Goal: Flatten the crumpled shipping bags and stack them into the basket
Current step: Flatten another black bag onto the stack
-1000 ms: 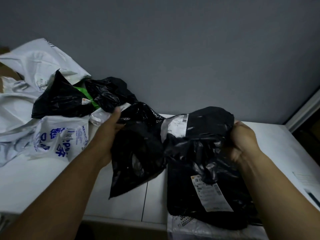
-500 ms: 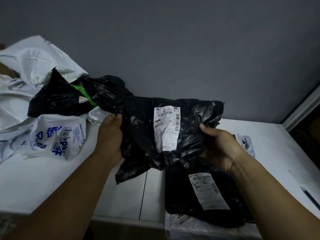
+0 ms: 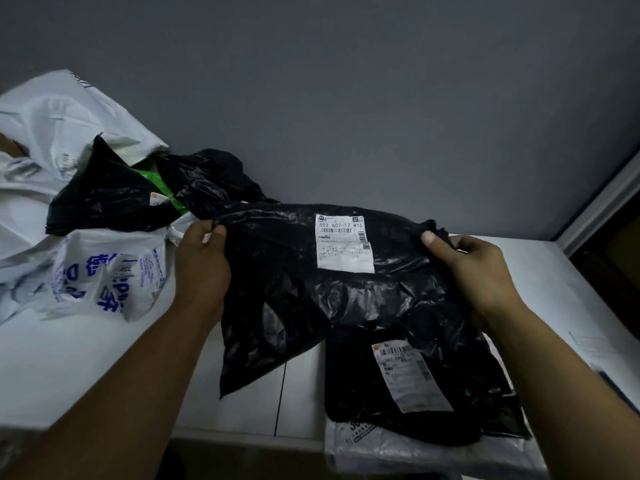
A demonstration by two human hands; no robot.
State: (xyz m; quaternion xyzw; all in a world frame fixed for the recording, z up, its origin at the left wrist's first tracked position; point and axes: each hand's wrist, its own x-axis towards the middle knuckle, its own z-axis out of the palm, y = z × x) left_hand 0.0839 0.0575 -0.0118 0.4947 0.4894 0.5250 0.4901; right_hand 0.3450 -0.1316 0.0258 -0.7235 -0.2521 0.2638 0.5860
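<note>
I hold a black shipping bag point(image 3: 294, 289) with a white label stretched wide above the white table point(image 3: 86, 368). My left hand point(image 3: 202, 268) grips its left upper corner, and my right hand point(image 3: 474, 271) pinches its right upper corner. Below it at the front right lies a flattened black bag point(image 3: 360, 393) with a label, on top of a pale bag point(image 3: 398, 452). The basket itself is hidden from me. A heap of crumpled bags sits at the left: black ones point(image 3: 114, 199), a white one with blue print point(image 3: 104, 271) and large white ones point(image 3: 62, 119).
A grey wall rises behind the table. The table's right edge runs along a pale door frame point(image 3: 602, 199) with a dark gap beside it. A paper sheet point(image 3: 602, 344) lies at the far right of the table.
The bunched black bag has been pulled open between my hands. My right hand moved right and my left hand shifted to the bag's left corner, so the label now faces me flat.
</note>
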